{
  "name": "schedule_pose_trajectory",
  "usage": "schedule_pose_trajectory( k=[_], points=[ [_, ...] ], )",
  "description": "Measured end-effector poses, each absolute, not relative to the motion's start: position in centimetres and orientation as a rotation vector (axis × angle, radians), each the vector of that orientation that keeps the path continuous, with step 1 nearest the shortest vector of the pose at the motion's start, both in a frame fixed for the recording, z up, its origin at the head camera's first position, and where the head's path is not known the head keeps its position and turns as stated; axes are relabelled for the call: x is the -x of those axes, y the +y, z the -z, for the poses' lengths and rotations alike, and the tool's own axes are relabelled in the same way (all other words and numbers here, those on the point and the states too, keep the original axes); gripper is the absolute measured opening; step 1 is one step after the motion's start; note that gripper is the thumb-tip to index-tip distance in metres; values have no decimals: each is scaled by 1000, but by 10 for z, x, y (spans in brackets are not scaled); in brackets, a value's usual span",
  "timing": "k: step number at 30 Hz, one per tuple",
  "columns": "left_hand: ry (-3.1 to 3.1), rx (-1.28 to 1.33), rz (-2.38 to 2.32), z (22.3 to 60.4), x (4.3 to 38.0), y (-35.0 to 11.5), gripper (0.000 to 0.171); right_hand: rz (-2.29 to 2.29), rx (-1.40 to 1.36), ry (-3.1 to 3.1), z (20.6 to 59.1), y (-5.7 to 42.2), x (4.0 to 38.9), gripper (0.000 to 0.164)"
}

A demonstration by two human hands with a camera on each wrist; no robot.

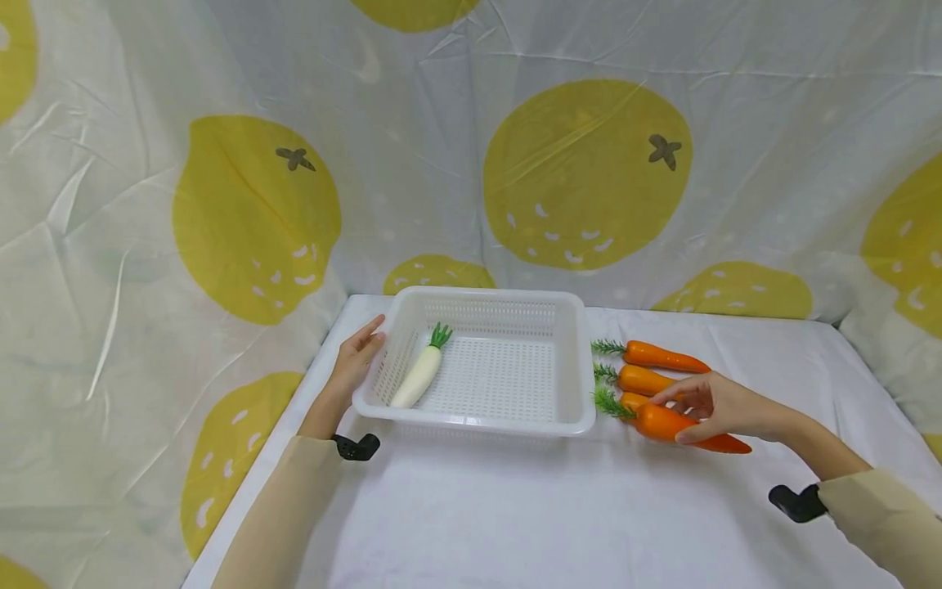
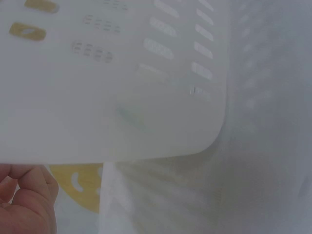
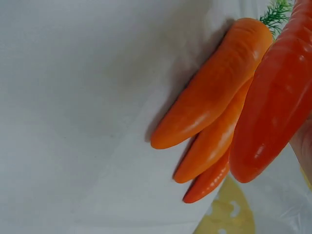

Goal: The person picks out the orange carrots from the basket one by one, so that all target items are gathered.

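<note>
My right hand pinches an orange toy carrot between thumb and fingers. In the right wrist view this held carrot is close up, above the other carrots on the cloth. Two of those, the far carrot and the middle carrot, lie side by side; another is mostly hidden under the held one. My left hand is at the left side of a white plastic basket, fingers fairly straight against its wall. Inside the basket lies a white radish with a green top.
A white cloth covers the table. Behind and to the left hangs a pale curtain printed with yellow lemons. Green carrot tops lie close to the basket's right wall.
</note>
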State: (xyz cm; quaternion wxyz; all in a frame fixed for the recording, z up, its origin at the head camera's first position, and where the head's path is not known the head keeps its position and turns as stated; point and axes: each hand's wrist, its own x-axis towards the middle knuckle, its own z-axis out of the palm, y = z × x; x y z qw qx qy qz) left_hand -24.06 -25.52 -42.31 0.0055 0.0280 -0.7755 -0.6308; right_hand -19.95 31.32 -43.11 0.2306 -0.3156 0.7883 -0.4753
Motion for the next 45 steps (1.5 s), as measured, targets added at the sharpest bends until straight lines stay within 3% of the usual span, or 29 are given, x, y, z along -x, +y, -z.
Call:
schedule_pose_trajectory(
  k=[10,23,45],
  points=[
    [-2425,-88,1980,421,241,-255,50,1338,803,2163,447,319,191,41],
    [-2441,-113,1972,422,239,-254,49,1299,970,2235,464,310,187,39],
    [-2442,-130,1992,430,246,-260,50,1354,967,2322,492,300,178,37]
  ],
)
